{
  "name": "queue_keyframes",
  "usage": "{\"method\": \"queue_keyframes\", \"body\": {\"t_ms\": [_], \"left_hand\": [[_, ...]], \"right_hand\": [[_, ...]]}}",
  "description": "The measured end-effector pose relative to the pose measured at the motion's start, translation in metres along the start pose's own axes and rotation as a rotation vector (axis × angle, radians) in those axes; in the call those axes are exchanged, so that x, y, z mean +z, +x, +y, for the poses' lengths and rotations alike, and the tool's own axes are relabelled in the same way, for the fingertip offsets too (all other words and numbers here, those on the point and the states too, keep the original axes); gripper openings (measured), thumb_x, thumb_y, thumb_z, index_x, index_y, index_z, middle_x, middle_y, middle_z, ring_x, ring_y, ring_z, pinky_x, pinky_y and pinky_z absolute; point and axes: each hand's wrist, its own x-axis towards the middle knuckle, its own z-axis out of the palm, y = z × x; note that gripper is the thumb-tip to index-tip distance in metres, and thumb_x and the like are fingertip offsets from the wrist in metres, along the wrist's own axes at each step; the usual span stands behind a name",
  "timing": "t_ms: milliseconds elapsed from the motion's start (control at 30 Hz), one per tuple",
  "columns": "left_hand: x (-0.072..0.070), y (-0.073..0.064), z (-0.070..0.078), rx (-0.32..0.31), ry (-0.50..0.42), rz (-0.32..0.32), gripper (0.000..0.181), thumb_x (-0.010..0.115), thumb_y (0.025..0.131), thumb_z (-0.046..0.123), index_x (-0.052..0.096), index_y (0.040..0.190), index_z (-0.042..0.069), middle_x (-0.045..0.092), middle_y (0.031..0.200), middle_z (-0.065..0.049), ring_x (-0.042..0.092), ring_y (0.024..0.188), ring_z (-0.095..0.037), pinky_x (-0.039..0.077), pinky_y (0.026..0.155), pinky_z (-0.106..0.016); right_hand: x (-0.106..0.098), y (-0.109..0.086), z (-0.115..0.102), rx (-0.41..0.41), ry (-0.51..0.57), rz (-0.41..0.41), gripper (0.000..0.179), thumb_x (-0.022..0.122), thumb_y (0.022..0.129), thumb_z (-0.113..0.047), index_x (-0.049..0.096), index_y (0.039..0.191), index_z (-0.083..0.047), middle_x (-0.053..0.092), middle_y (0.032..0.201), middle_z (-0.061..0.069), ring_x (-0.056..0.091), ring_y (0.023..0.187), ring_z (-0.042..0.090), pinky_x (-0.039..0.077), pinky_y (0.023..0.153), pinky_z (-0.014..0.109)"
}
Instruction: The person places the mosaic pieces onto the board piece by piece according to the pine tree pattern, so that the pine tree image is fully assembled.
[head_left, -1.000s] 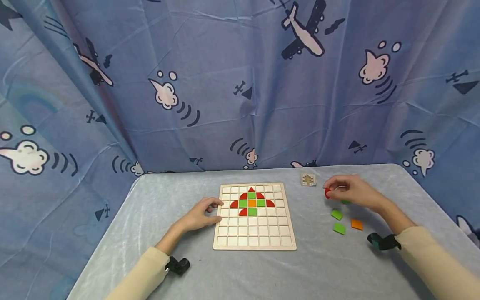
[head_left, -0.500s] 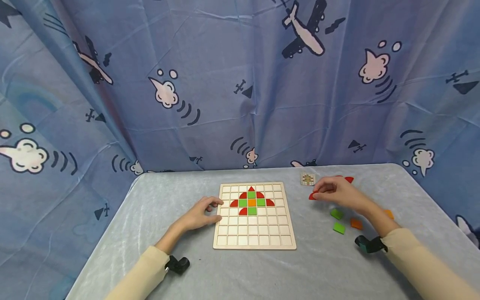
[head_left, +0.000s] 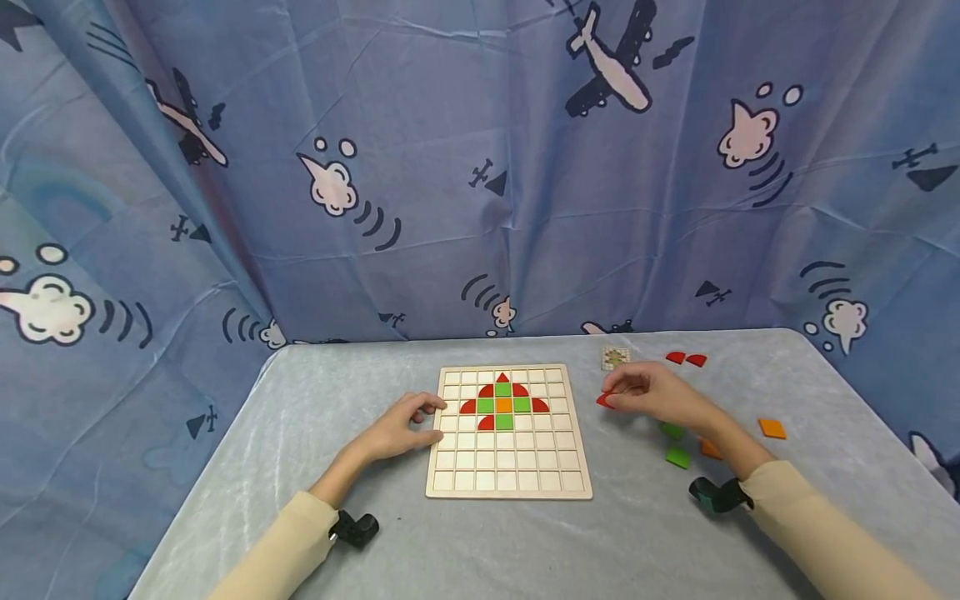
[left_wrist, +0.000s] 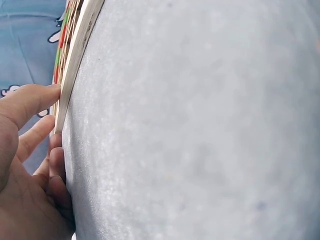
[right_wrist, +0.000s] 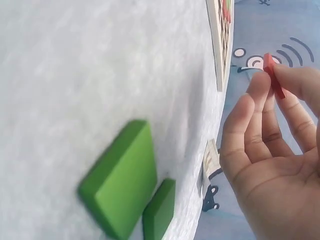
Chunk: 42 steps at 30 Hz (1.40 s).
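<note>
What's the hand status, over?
Left hand touching pale wooden grid board. Right hand pinching flat red piece, right of board. No obstacle visible between them.

Can't tell what kind of room, honestly: just a curtained-off spot, blue curtain (head_left: pixel 420 100) (cartoon planes (head_left: pixel 617 77) on it!) around a grey tabletop (head_left: pixel 637 542).

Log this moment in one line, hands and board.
left hand: touching left edge of grid board | right hand: pinching red piece, right of board | orange tiles: on table

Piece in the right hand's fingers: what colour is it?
Red; the piece shows best in the right wrist view.
</note>
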Motion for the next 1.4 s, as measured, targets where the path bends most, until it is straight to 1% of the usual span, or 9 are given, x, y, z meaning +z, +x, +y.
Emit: {"method": "queue_keyframes", "body": {"t_ms": [200, 300, 467, 600, 733, 800, 1033, 1200, 1400], "left_hand": [[0.001, 0.0, -0.001, -0.015, -0.008, 0.004, 0.044, 0.077, 0.092, 0.013, 0.061, 0.132, 0.006, 0.053, 0.12, -0.01, 0.05, 0.102, -0.025, 0.043, 0.09, -0.046], [0.0, 0.001, -0.001, -0.02, -0.012, 0.007, 0.044, 0.077, 0.092, 0.013, 0.061, 0.132, 0.006, 0.053, 0.121, -0.01, 0.051, 0.103, -0.025, 0.043, 0.091, -0.046], [0.0, 0.001, 0.0, -0.02, -0.016, 0.006, 0.044, 0.077, 0.092, 0.013, 0.061, 0.132, 0.006, 0.054, 0.121, -0.011, 0.051, 0.103, -0.026, 0.043, 0.091, -0.046], [0.0, 0.0, 0.0, -0.024, -0.006, 0.005, 0.044, 0.077, 0.092, 0.013, 0.061, 0.132, 0.006, 0.054, 0.121, -0.01, 0.051, 0.103, -0.025, 0.043, 0.091, -0.046], [0.0, 0.0, 0.001, -0.028, -0.003, 0.004, 0.044, 0.077, 0.092, 0.013, 0.061, 0.132, 0.007, 0.054, 0.121, -0.01, 0.051, 0.103, -0.025, 0.043, 0.09, -0.046], [0.0, 0.0, 0.002, -0.027, -0.005, 0.002, 0.044, 0.077, 0.092, 0.013, 0.061, 0.133, 0.007, 0.053, 0.121, -0.01, 0.05, 0.102, -0.026, 0.043, 0.09, -0.046], [-0.001, 0.0, 0.001, -0.033, -0.017, 0.0, 0.044, 0.077, 0.092, 0.014, 0.061, 0.133, 0.007, 0.053, 0.121, -0.01, 0.05, 0.103, -0.026, 0.042, 0.091, -0.046], [-0.001, 0.0, 0.001, -0.035, -0.019, 0.0, 0.044, 0.077, 0.092, 0.014, 0.061, 0.133, 0.007, 0.053, 0.121, -0.01, 0.05, 0.103, -0.026, 0.042, 0.091, -0.046], [-0.001, 0.0, 0.0, -0.018, -0.008, -0.003, 0.043, 0.077, 0.093, 0.013, 0.061, 0.132, 0.007, 0.053, 0.119, -0.01, 0.05, 0.101, -0.025, 0.042, 0.09, -0.046]], "right_hand": [[0.006, 0.005, -0.001, -0.035, 0.017, -0.01, 0.015, 0.077, 0.092, -0.009, 0.071, 0.105, -0.004, 0.07, 0.1, 0.009, 0.064, 0.09, 0.024, 0.055, 0.077, 0.032], [0.008, 0.007, -0.001, -0.053, 0.044, -0.021, 0.015, 0.076, 0.092, -0.006, 0.071, 0.105, -0.003, 0.07, 0.101, 0.011, 0.065, 0.09, 0.024, 0.055, 0.075, 0.033], [0.014, 0.012, -0.003, -0.067, 0.039, -0.041, 0.013, 0.077, 0.091, -0.007, 0.072, 0.103, -0.004, 0.069, 0.097, 0.01, 0.064, 0.086, 0.025, 0.055, 0.071, 0.033], [0.02, 0.016, -0.009, -0.039, 0.049, -0.063, 0.01, 0.077, 0.092, -0.007, 0.072, 0.1, -0.004, 0.068, 0.094, 0.011, 0.064, 0.083, 0.027, 0.054, 0.07, 0.034], [0.027, 0.02, -0.014, -0.027, 0.066, -0.074, 0.008, 0.076, 0.093, -0.007, 0.072, 0.1, -0.004, 0.07, 0.092, 0.01, 0.062, 0.076, 0.024, 0.053, 0.067, 0.033], [0.032, 0.022, -0.016, -0.034, 0.065, -0.07, 0.009, 0.076, 0.092, -0.007, 0.073, 0.099, -0.003, 0.071, 0.092, 0.009, 0.061, 0.074, 0.023, 0.051, 0.065, 0.032], [0.05, 0.029, -0.025, 0.034, 0.084, -0.049, 0.011, 0.08, 0.089, -0.009, 0.074, 0.096, -0.003, 0.072, 0.086, 0.01, 0.06, 0.069, 0.027, 0.05, 0.058, 0.034], [0.063, 0.035, -0.03, 0.034, 0.098, -0.049, 0.012, 0.08, 0.088, -0.008, 0.073, 0.095, -0.001, 0.072, 0.082, 0.012, 0.062, 0.067, 0.029, 0.05, 0.057, 0.034], [0.079, 0.044, -0.038, 0.046, 0.071, -0.032, 0.009, 0.08, 0.088, -0.005, 0.073, 0.091, -0.001, 0.068, 0.078, 0.009, 0.061, 0.064, 0.024, 0.049, 0.055, 0.032]]}}
